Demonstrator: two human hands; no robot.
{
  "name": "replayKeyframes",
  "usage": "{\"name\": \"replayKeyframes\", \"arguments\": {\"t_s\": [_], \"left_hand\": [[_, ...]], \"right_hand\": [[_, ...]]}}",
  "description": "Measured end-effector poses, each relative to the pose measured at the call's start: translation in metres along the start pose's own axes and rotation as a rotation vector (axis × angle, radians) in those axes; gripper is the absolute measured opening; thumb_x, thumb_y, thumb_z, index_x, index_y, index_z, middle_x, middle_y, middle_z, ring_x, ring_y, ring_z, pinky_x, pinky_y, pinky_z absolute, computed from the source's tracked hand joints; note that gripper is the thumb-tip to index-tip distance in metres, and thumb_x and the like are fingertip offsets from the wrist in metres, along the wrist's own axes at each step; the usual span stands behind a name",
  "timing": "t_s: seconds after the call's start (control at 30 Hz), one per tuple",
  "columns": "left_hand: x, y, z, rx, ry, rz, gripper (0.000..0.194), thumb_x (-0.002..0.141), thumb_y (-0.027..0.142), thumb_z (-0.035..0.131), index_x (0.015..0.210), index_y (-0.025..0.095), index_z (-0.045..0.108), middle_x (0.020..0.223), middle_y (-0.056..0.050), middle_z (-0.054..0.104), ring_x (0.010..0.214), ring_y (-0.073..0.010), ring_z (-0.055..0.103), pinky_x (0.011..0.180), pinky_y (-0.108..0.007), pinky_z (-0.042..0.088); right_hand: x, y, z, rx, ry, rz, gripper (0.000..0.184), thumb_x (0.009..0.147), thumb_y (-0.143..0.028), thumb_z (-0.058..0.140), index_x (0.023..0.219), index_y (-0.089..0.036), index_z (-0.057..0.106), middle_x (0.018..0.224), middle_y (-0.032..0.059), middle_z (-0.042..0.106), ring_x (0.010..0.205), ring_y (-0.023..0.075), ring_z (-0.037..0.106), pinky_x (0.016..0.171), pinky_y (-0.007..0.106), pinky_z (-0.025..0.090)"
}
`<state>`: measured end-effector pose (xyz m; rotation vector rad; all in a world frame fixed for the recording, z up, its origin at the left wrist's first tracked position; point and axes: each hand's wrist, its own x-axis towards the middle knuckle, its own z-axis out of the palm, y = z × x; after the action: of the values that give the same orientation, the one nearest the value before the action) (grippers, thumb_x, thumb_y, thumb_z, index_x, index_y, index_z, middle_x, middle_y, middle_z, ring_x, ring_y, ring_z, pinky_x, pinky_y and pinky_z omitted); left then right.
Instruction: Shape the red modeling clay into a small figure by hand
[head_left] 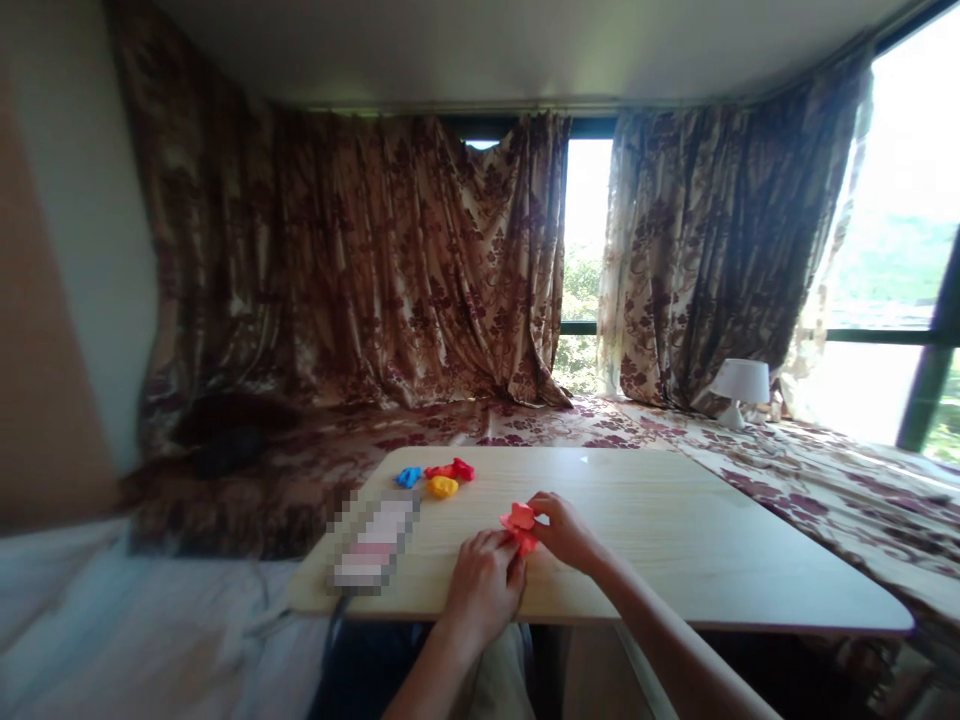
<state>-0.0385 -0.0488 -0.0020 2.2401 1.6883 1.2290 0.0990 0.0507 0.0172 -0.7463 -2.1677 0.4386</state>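
A coral-red piece [520,517] with a crumpled, petal-like shape is held between both hands just above the table [675,540]; its material is hard to tell. My right hand [564,530] pinches its right side between thumb and fingers. From below and to the left, my left hand [486,580] grips its lower edge with curled fingers, the palm low over the tabletop. Toward the far left of the table lie a blue crumpled piece [409,477], a red one [459,469] and a yellow one [442,487], close together and apart from my hands.
A blurred-out flat pinkish object [375,545] lies at the table's left side, with a dark cable [337,612] running off the near edge. A white lamp [742,385] stands on flowered cloth [787,490] at the right. Patterned curtains [360,260] hang behind.
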Motion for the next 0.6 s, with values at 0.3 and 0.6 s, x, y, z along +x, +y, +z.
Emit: {"name": "replayKeyframes", "arguments": {"t_s": [0.3, 0.6], "left_hand": [[-0.003, 0.008, -0.005, 0.031, -0.008, -0.032, 0.027, 0.081, 0.032, 0.046, 0.098, 0.024, 0.066, 0.106, -0.008, 0.063, 0.100, -0.0249, 0.050, 0.088, -0.036, 0.032], [-0.002, 0.010, -0.005, 0.135, -0.075, -0.080, 0.029, 0.083, 0.034, 0.043, 0.100, 0.024, 0.064, 0.109, -0.006, 0.061, 0.104, -0.0227, 0.048, 0.092, -0.035, 0.032]], "right_hand": [[0.005, 0.004, -0.001, 0.108, -0.117, 0.069, 0.016, 0.067, -0.012, 0.054, 0.061, -0.017, 0.067, 0.070, 0.0019, 0.062, 0.062, 0.0138, 0.051, 0.057, 0.023, 0.037], [0.013, 0.010, -0.001, 0.176, -0.216, 0.295, 0.026, 0.066, -0.032, 0.059, 0.049, -0.015, 0.050, 0.046, -0.0073, 0.033, 0.048, 0.0065, 0.028, 0.045, 0.021, 0.021]]}}
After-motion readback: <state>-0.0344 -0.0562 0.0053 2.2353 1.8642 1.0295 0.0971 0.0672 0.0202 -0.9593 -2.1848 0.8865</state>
